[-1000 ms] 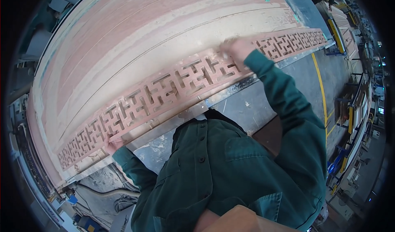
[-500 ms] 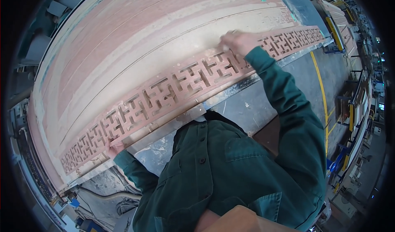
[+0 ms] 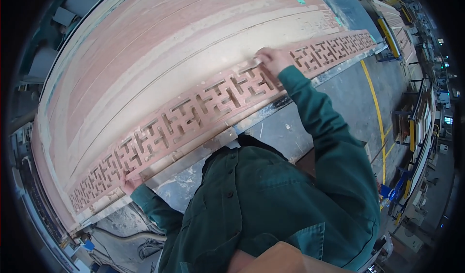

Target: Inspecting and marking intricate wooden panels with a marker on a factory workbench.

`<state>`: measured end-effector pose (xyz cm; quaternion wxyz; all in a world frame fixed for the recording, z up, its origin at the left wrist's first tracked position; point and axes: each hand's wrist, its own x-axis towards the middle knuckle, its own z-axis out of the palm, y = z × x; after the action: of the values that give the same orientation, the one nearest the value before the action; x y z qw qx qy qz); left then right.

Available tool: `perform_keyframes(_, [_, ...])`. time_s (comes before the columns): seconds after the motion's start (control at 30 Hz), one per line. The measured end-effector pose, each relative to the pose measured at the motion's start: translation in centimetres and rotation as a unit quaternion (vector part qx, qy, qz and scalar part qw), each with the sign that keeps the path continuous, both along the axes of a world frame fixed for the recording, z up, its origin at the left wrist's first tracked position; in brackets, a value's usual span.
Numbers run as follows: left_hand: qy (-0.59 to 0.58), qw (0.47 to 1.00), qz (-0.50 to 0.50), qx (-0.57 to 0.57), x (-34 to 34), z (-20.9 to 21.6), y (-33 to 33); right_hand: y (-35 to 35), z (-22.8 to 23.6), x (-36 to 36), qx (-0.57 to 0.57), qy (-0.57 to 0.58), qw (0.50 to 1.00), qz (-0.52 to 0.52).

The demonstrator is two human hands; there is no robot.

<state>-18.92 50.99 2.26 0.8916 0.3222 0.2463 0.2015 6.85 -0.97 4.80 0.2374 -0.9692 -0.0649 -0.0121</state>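
A long pinkish-brown fretwork panel [image 3: 180,123], cut through with an angular lattice pattern, lies along the near edge of a wide dusty table [image 3: 203,55]. My left hand [image 3: 130,182] grips its near edge toward the left end, fingers at the rim. Over the panel's far edge, right of the middle, my right hand [image 3: 272,61] is closed, fingers bent down. Something pale shows at those fingertips, too small and blurred to name. Light dust coats the panel and the surface beyond it.
Green tape pieces [image 3: 300,0] stick to the table's far right part. A metal edge strip [image 3: 225,136] runs along my side. Below lies a floor with a yellow line [image 3: 375,108]; a hose [image 3: 128,235] is at lower left. Racks [image 3: 411,137] stand at right.
My right hand has moved slightly left and down along the panel's far edge. My left hand keeps its place on the near edge. The whole view has shifted a little.
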Motion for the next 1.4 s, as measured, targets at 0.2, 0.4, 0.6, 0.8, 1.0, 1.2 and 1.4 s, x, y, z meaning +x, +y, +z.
perform_keyframes(0.2, [0.027, 0.999, 0.033, -0.016, -0.6, -1.4, 1.9, -5.9, 4.8, 0.1, -0.161, -0.008, 0.950, -0.269])
perform_keyframes(0.4, [0.008, 1.000, 0.010, -0.018, -0.2, -0.9, 1.3, 10.1, 0.9, -9.2, -0.071, -0.012, 0.995, 0.063])
perform_keyframes(0.6, [0.009, 1.000, 0.019, -0.019, 0.2, -1.2, 1.0, 9.0, -0.1, -7.9, -0.031, 0.023, 0.992, 0.121])
perform_keyframes(0.8, [-0.013, 0.999, -0.015, -0.033, -1.8, -3.4, 3.4, -9.4, 3.5, -8.9, 0.034, -0.060, 0.972, -0.226])
perform_keyframes(1.0, [-0.043, 0.994, -0.055, -0.088, -0.9, -2.0, 2.6, -3.0, -0.7, -15.8, 0.368, 0.195, 0.886, -0.204])
perform_keyframes(1.2, [-0.080, 0.991, -0.064, -0.087, -0.2, -3.1, 3.7, 7.0, -3.7, -17.3, 0.550, 0.275, 0.766, -0.187])
perform_keyframes(1.4, [-0.040, 0.996, -0.039, -0.075, 0.4, -1.1, 2.1, 0.6, -5.1, -15.0, 0.854, 0.134, 0.469, -0.179])
